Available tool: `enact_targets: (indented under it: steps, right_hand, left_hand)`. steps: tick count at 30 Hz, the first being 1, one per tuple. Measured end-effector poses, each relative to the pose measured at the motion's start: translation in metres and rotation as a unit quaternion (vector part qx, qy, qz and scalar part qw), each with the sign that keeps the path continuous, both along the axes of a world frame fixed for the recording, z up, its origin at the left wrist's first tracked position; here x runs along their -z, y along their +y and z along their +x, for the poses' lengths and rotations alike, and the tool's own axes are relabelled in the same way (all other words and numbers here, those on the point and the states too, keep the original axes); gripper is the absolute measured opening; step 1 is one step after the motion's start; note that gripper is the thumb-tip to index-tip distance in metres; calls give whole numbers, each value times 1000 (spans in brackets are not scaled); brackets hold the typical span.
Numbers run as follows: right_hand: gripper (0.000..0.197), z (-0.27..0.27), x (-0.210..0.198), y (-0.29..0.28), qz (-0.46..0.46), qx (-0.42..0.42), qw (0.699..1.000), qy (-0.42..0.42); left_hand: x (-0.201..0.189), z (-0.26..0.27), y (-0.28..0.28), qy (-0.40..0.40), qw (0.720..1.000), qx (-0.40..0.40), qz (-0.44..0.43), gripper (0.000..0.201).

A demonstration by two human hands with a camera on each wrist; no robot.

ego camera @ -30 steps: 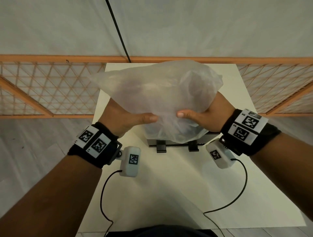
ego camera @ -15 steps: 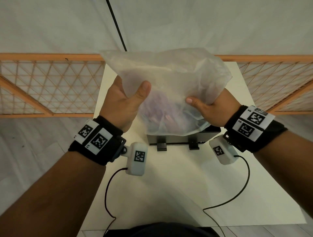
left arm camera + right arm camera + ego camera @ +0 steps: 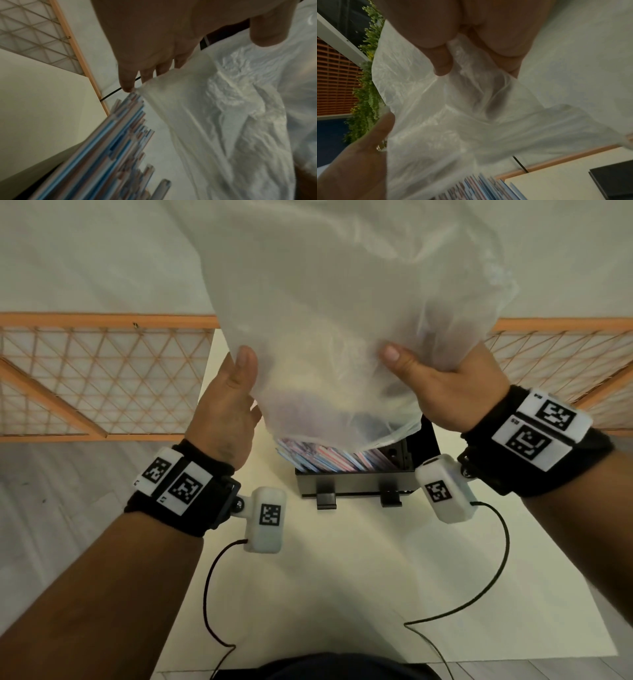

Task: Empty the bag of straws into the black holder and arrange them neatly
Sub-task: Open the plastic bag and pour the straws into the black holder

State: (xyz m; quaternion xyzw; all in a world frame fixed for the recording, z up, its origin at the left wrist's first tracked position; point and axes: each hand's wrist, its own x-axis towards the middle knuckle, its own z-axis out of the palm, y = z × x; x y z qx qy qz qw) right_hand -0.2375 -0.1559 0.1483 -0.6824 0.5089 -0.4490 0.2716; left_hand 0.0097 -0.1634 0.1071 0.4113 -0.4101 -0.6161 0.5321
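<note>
At the bottom of the head view a cream-white counter [image 3: 359,594] spreads upward, with two thin black cables [image 3: 209,587] looping across it from the white camera pods under each wrist. Just above centre stands the black rectangular holder [image 3: 352,484], its front wall and two small feet facing the viewer; blue, red and white striped straws [image 3: 329,458] lie heaped in it, leaning to the left of the frame. Directly over the holder hangs the translucent white plastic bag [image 3: 342,302], upended so its open mouth sits just above the straws and its body billows to the top of the frame. The left hand [image 3: 226,409], left of centre, grasps the bag's left edge, thumb on the near face and straight fingers on the far side. The right hand [image 3: 442,385], right of centre, clutches a bunch of the film between thumb and curled fingers. Beyond the counter an orange wooden lattice fence [image 3: 102,378] crosses the frame before a pale wall.
</note>
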Motion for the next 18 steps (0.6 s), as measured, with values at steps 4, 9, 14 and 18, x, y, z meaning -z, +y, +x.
enact_targets:
  steps: [4,9,14,18]
  right_hand:
    - [33,0,-16,-3,-43,3,999,2]
    - [33,-7,-32,-5,-41,8,999,-10]
    - [33,-12,-47,-3,-49,15,999,-13]
    - [29,1,-60,1,-64,-45,997,-17]
  left_hand:
    - [-3,3,-2,-11,1000,-7,13,80]
    - [-16,10,-5,-140,986,-88,-9,57]
    - [-46,17,7,-224,956,-132,-139,64]
    - [-63,-1,15,-177,953,35,-242,103]
